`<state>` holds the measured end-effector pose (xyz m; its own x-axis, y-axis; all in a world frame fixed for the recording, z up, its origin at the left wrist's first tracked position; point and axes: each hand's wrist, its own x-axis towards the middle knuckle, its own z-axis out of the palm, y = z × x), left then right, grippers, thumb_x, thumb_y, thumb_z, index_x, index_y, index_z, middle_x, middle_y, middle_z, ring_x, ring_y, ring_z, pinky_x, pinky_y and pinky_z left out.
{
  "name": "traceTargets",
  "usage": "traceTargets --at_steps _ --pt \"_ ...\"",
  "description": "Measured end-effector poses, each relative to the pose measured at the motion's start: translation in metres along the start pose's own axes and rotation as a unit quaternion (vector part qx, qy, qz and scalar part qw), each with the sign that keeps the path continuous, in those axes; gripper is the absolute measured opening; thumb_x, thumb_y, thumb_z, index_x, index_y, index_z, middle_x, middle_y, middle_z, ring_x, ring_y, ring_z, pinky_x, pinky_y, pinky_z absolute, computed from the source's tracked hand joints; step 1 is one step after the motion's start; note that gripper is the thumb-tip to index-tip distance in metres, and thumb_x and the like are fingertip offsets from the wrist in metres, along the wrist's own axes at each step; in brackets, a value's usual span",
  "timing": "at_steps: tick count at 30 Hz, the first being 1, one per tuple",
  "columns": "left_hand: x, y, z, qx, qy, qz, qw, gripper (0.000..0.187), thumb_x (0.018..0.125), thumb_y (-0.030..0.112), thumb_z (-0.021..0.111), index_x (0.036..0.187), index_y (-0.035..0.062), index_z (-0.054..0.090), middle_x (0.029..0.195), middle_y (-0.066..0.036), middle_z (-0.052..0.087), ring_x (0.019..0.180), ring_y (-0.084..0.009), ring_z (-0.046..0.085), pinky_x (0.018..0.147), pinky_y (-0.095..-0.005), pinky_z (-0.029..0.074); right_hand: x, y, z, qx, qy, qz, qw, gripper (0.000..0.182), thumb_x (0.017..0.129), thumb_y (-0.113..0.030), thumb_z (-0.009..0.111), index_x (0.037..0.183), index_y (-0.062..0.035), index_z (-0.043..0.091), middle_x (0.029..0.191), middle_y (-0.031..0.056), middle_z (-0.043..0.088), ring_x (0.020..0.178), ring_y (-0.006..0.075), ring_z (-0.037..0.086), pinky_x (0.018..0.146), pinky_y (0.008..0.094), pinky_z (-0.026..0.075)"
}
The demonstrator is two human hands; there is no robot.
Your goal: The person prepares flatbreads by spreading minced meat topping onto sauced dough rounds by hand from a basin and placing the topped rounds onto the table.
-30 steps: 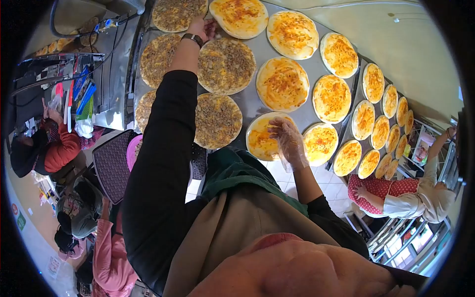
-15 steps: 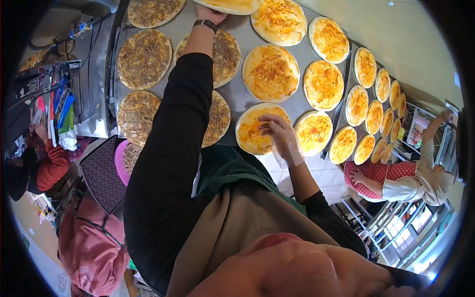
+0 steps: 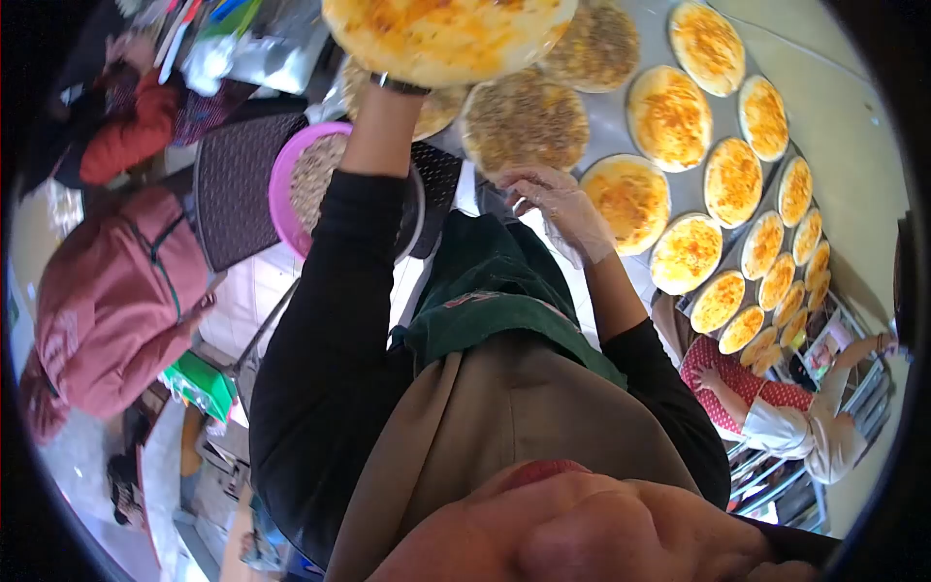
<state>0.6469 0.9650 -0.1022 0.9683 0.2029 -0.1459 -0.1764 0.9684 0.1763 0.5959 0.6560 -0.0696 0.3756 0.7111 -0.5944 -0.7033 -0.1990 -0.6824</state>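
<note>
A round flatbread with an orange-yellow cheesy topping (image 3: pixel 451 39) is held up at the top of the view. It rests on my left hand, which is hidden beneath it; only my left wrist (image 3: pixel 380 131) with a dark watch band shows. My right hand (image 3: pixel 562 206), in a clear plastic glove, hovers with loosely curled fingers and nothing in it. It is near the edge of a flatbread with a brown minced topping (image 3: pixel 524 121). To its right lies another cheese-topped flatbread (image 3: pixel 626 204) on the metal table (image 3: pixel 645 112).
Rows of cheese-topped flatbreads (image 3: pixel 732 184) continue to the right. A pink-rimmed basin (image 3: pixel 278 199) with a crumbly brown mix stands on a dark woven-pattern stool (image 3: pixel 228 199). People in a pink top (image 3: pixel 107 301), a red sleeve (image 3: pixel 131 126) and a polka-dot apron (image 3: pixel 708 364) are nearby.
My left hand has raised the cheese-topped flatbread nearer to me. My right hand has moved off the cheese-topped flatbread it was over. The view has swung left, showing more of the basin and stool.
</note>
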Motion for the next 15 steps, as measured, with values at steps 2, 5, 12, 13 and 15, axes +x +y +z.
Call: traceTargets --at_steps 2,5,12,13,15 --pt "-0.072 0.041 -0.017 0.007 0.031 0.039 0.999 0.065 0.096 0.058 0.045 0.141 0.0111 0.047 0.144 -0.015 0.049 0.131 -0.0332 0.048 0.110 -0.0559 0.035 0.018 0.020 0.039 -0.086 -0.055 0.022 0.995 0.029 0.094 -0.019 0.062 0.115 0.0001 0.066 0.104 0.0067 0.069 0.089 0.0151 0.064 0.076 0.0291 0.051" --pt "-0.188 0.093 -0.047 0.009 0.085 0.102 0.991 0.065 0.096 0.058 0.045 0.141 0.0111 0.047 0.144 -0.015 0.049 0.131 -0.0332 0.048 0.110 -0.0558 0.036 0.049 0.055 0.103 -0.209 -0.116 0.016 0.971 0.026 0.094 -0.019 0.061 0.112 -0.0019 0.068 0.103 0.0066 0.070 0.089 0.0153 0.065 0.077 0.0287 0.052" --pt "-0.447 0.145 -0.129 -0.019 0.219 0.228 0.949 0.064 0.096 0.057 0.045 0.141 0.0110 0.046 0.144 -0.015 0.049 0.130 -0.0331 0.048 0.110 -0.0556 0.037 0.161 0.189 0.218 -0.641 -0.131 -0.139 0.743 0.050 0.090 -0.042 0.062 0.135 -0.0180 0.057 0.135 0.0220 0.054 0.124 0.0361 0.053 0.106 0.0449 0.041" --pt "-0.475 0.146 -0.141 -0.028 0.235 0.238 0.942 0.064 0.096 0.057 0.045 0.141 0.0110 0.046 0.144 -0.015 0.049 0.130 -0.0331 0.048 0.110 -0.0556 0.037 0.171 0.201 0.237 -0.645 -0.137 -0.140 0.738 0.050 0.090 -0.042 0.062 0.135 -0.0180 0.057 0.135 0.0220 0.054 0.124 0.0361 0.053 0.106 0.0449 0.041" --pt "-0.529 0.143 -0.162 -0.044 0.265 0.257 0.928 0.064 0.097 0.057 0.045 0.141 0.0110 0.046 0.144 -0.015 0.049 0.130 -0.0331 0.048 0.109 -0.0555 0.037 0.186 0.226 0.270 -0.687 0.019 -0.035 0.725 0.066 0.087 -0.045 0.064 0.146 -0.0215 0.044 0.154 0.0203 0.031 0.136 0.0410 0.038 0.114 0.0446 0.033"
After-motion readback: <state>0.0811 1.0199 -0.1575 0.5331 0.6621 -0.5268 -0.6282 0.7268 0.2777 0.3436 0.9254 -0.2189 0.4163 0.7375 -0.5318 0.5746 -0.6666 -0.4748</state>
